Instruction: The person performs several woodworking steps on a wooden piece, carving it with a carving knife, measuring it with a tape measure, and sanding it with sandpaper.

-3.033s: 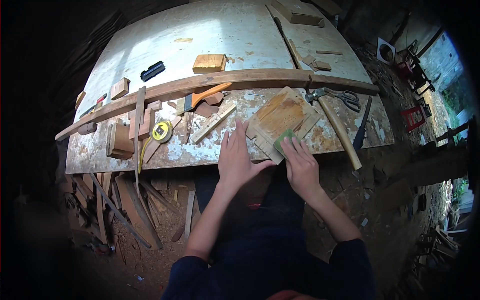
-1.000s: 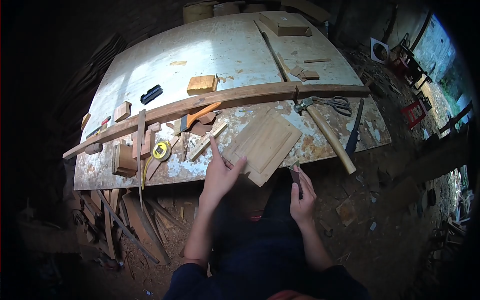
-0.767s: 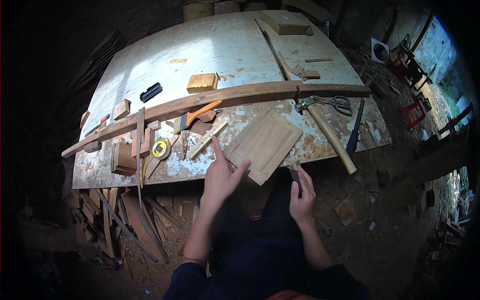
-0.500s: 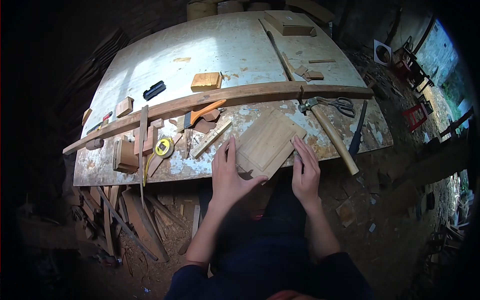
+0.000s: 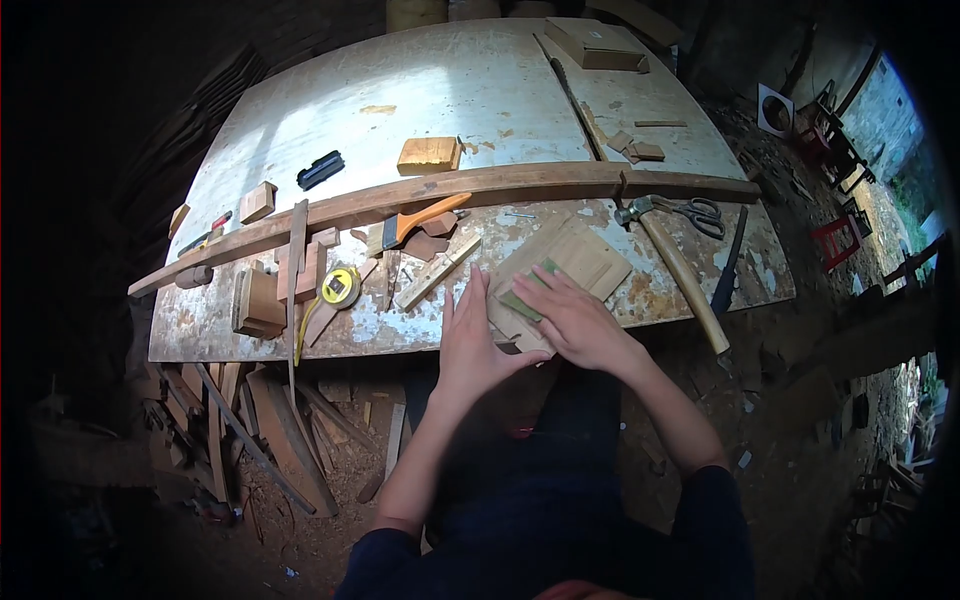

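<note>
A pale wooden panel lies at a slant on the worn table near its front edge. My left hand rests against the panel's left and lower edges, thumb spread away from the fingers. On top of the panel, my right hand presses a green pad flat against the wood, its fingers lying over the pad. Part of the pad is hidden under those fingers. Left of the panel lies a short wooden strip.
A long beam crosses the table. Left are an orange-handled brush, a tape measure and wood blocks. Right are a hammer, scissors and a dark-handled tool. A box stands behind.
My right hand has moved left from the panel's right edge onto its top, and the green pad now shows beneath it. The whole view has shifted slightly.
</note>
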A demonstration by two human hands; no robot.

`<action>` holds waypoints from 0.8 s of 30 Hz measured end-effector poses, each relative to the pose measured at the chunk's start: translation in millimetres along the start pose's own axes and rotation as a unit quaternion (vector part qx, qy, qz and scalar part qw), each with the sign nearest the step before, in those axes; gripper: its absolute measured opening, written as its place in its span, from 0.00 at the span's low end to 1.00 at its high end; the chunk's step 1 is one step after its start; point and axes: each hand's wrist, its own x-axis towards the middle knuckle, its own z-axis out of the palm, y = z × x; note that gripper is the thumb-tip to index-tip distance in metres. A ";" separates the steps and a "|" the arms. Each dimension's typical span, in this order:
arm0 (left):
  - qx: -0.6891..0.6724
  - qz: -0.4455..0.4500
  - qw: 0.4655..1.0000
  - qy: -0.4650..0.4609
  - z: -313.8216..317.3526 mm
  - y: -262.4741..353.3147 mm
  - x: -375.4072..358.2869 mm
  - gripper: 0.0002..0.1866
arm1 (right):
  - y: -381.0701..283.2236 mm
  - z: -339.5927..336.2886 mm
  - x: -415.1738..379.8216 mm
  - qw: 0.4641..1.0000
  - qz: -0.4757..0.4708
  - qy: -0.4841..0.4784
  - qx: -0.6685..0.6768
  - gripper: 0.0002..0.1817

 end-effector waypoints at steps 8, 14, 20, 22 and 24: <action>0.046 0.057 0.997 -0.034 -11.4 -0.8 -0.3 0.93 | -10.0 6.9 18.6 0.997 0.053 0.043 0.023 0.23; 0.040 0.047 0.998 -0.003 -5.6 -2.8 -4.3 0.94 | -1.8 19.1 27.3 0.987 0.075 0.122 -0.079 0.17; -0.025 0.012 0.999 0.027 -7.9 5.9 -3.5 0.91 | 20.4 0.9 43.5 0.986 0.100 0.120 -0.051 0.22; -0.036 -0.002 0.998 0.041 -4.3 1.7 -1.8 0.92 | 8.8 25.6 43.9 0.965 0.104 0.144 -0.190 0.20; -0.058 -0.027 0.998 0.021 -4.5 0.3 -2.7 0.93 | -15.9 34.8 37.6 0.996 0.006 0.094 0.012 0.20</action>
